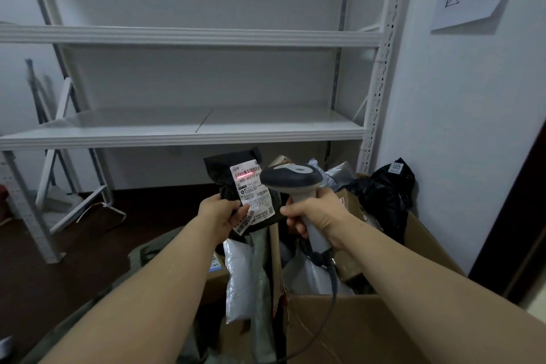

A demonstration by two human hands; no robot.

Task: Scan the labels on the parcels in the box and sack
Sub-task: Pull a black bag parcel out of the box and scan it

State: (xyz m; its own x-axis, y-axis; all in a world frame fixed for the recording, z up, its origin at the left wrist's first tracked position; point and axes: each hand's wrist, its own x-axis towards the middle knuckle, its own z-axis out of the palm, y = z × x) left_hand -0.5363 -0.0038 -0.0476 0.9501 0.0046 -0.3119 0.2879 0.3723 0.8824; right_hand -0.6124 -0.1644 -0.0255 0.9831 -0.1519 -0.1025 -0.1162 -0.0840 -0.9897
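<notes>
Above the open cardboard box (354,331), a black poly-bag parcel (224,168) is pinched at its lower edge by the left hand (218,211), thumb closed over the front and fingers hidden behind. The handle of a corded grey barcode scanner (291,179) is wrapped by the right hand (313,213), fully closed, with the scanner head tilted toward the parcel and just beside it. A red scan line is cast across the upper barcode of the white shipping label (251,189), which is stuck on the parcel's front and carries printed numbers and a second barcode lower down.

The parcel is judged light and limp, its film likely slippery; a hold at the bottom corner, clear of the barcodes, would keep the label flat and readable. Creasing of the label could spoil a read.

Below the hands, white and grey mailer bags (239,278) are stood between the box and a green sack (165,248) at the left. A black bag (387,195) is seen at the box's far corner. White metal shelving (189,37) is set behind.
</notes>
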